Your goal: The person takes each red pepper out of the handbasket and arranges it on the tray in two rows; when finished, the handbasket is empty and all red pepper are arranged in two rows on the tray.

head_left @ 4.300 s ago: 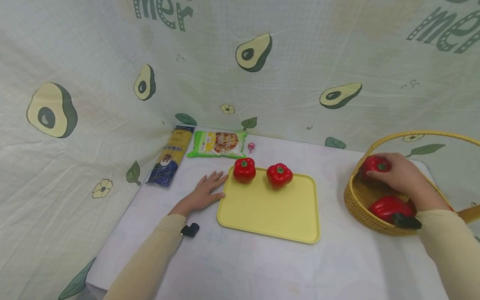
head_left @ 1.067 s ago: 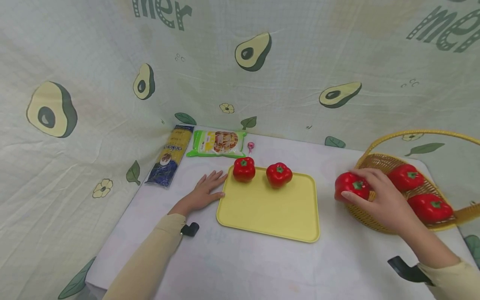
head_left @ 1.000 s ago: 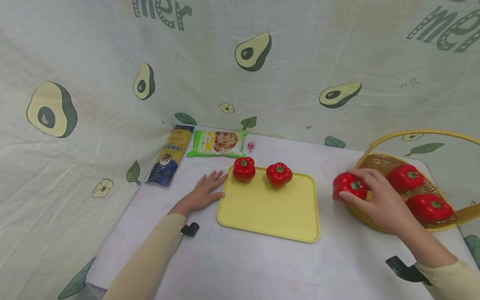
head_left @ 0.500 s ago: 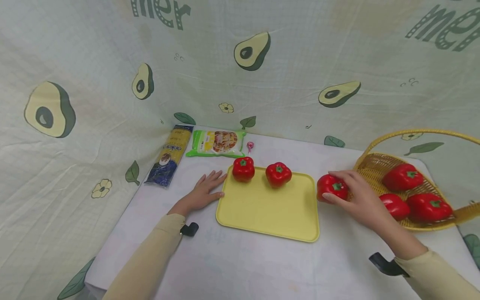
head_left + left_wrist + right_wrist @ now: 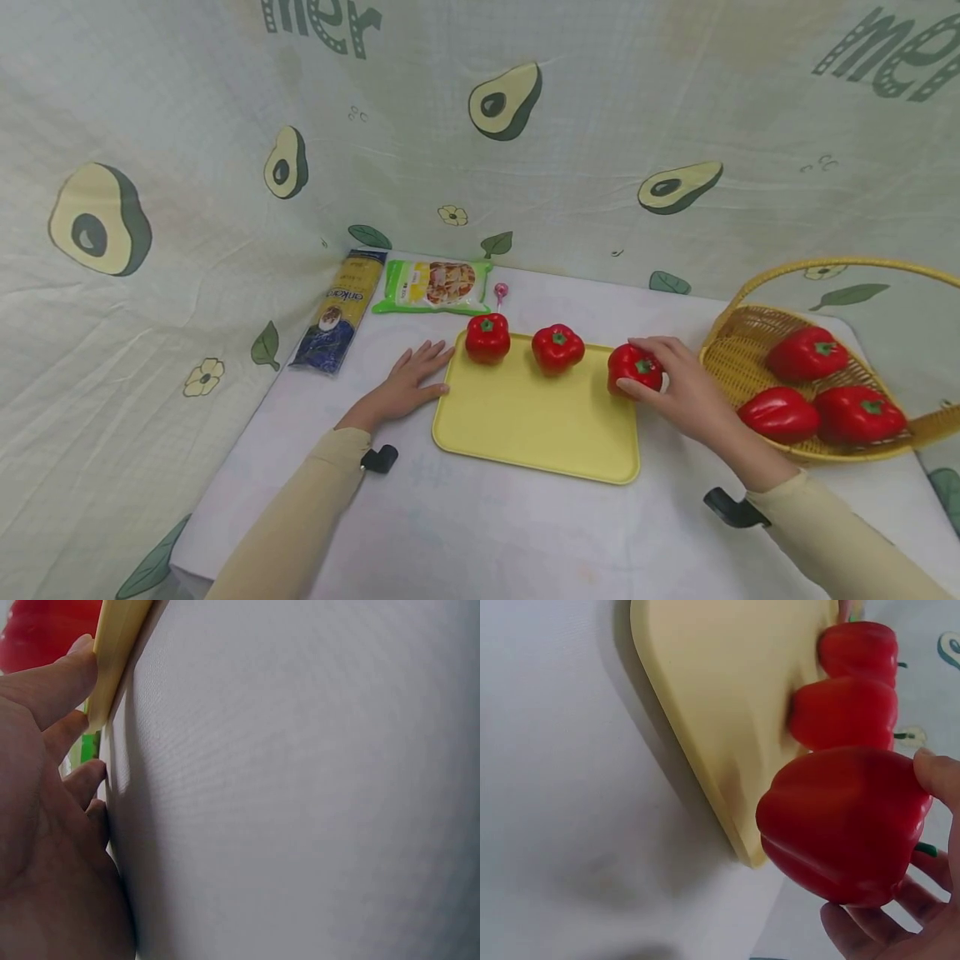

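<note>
My right hand (image 5: pixel 686 392) grips a red bell pepper (image 5: pixel 632 371) by its upper part, just over the far right corner of the yellow tray (image 5: pixel 536 425). In the right wrist view this bell pepper (image 5: pixel 844 825) fills the foreground, with thumb and fingers around its stem end. Two more red bell peppers, one at the far left corner (image 5: pixel 487 338) and one beside it (image 5: pixel 558 349), stand along the tray's far edge. My left hand (image 5: pixel 405 385) lies with fingers spread on the table, its fingertips at the tray's left edge. The left wrist view shows those fingers (image 5: pixel 64 690) against the rim.
A wicker basket (image 5: pixel 731 367) with a tall handle stands at the right, holding three red bell peppers (image 5: pixel 858 414). Behind the tray lie a green food packet (image 5: pixel 438 287) and a pink lollipop (image 5: pixel 501 291). A blue and gold pasta bag (image 5: pixel 341 312) lies at the left.
My right hand took a bell pepper out of the basket and carried it left to the tray's far right corner. The left hand has stayed in place.
</note>
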Tool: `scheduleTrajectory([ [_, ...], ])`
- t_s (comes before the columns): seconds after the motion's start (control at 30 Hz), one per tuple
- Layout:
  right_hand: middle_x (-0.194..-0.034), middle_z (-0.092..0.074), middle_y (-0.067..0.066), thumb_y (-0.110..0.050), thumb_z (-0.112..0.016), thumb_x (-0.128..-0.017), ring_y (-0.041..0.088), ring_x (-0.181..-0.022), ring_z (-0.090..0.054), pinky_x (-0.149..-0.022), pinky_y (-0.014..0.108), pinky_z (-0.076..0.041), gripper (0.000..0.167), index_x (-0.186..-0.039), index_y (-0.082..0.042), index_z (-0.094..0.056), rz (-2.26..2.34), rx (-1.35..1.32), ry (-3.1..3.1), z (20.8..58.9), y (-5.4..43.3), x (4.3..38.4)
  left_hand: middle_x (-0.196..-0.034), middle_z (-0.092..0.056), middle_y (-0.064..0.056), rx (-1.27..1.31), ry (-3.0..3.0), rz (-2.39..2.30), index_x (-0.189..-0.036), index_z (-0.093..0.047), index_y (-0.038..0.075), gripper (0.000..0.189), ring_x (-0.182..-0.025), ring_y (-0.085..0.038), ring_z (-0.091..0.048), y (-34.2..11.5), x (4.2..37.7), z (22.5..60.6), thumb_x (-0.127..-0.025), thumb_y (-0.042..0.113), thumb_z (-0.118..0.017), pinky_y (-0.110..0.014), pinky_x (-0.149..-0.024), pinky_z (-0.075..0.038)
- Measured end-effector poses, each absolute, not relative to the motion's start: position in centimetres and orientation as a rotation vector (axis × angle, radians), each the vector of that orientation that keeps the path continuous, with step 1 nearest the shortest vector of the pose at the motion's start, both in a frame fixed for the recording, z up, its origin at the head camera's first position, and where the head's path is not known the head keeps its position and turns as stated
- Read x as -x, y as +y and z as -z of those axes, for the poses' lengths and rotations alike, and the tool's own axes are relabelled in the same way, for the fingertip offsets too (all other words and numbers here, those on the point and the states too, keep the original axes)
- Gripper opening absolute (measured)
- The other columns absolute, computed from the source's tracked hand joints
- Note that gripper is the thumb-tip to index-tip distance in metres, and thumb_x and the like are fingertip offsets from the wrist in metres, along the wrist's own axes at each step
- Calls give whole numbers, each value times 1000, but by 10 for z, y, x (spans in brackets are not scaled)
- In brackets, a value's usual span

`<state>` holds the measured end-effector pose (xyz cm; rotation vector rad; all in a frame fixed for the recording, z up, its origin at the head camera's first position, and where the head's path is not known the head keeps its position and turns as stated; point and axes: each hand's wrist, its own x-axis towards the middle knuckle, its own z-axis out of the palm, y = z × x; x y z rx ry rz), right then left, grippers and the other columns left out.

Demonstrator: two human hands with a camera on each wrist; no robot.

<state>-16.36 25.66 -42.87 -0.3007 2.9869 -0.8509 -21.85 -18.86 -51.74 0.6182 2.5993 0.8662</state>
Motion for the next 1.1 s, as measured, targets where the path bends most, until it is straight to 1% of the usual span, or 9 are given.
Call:
scheduleTrajectory([
  [0.27, -145, -46, 21, -38, -80, -89, 43, -131, -45, -90, 60, -56, 74, -149, -10, -48, 886, 283, 2963, 437, 250, 174, -171, -11, -1, -615, 2604, -846, -163, -24, 24, 72, -157, -24, 2, -189, 219, 517, -103, 45, -57, -48, -125, 7],
  [0.4, -146, -45, 22, -37, -80, -89, 44, -132, -44, -92, 61, -55, 75, -150, -9, -46, 901, 281, 2962, 441, 249, 179, -171, -12, -3, -618, 2607, -853, -163, -25, 23, 73, -157, -26, 1, -188, 218, 516, -102, 44, -59, -50, -125, 7],
  [0.6, -146, -44, 22, -41, -77, -91, 44, -132, -45, -96, 61, -52, 76, -151, -9, -45, 895, 266, 2959, 447, 248, 186, -171, -12, -1, -608, 2602, -851, -163, -25, 24, 72, -157, -24, 1, -188, 219, 519, -103, 44, -58, -48, -125, 7],
  [0.73, -146, -44, 22, -41, -77, -91, 44, -133, -44, -98, 62, -51, 76, -152, -10, -44, 893, 262, 2955, 449, 248, 189, -171, -12, -2, -610, 2603, -852, -163, -25, 23, 72, -157, -25, 1, -188, 220, 520, -103, 44, -57, -48, -125, 7],
  [1.0, -148, -43, 23, -46, -75, -91, 44, -135, -41, -101, 63, -48, 77, -152, -8, -44, 863, 247, 2939, 448, 245, 193, -171, -11, -2, -603, 2597, -845, -163, -24, 24, 72, -157, -24, 2, -188, 219, 517, -103, 45, -57, -48, -125, 8],
  [1.1, -149, -43, 24, -48, -75, -91, 45, -136, -40, -102, 64, -47, 78, -152, -9, -45, 857, 262, 2937, 448, 244, 194, -171, -12, -3, -615, 2598, -850, -163, -25, 23, 73, -157, -26, 1, -188, 219, 517, -103, 44, -58, -50, -125, 7],
])
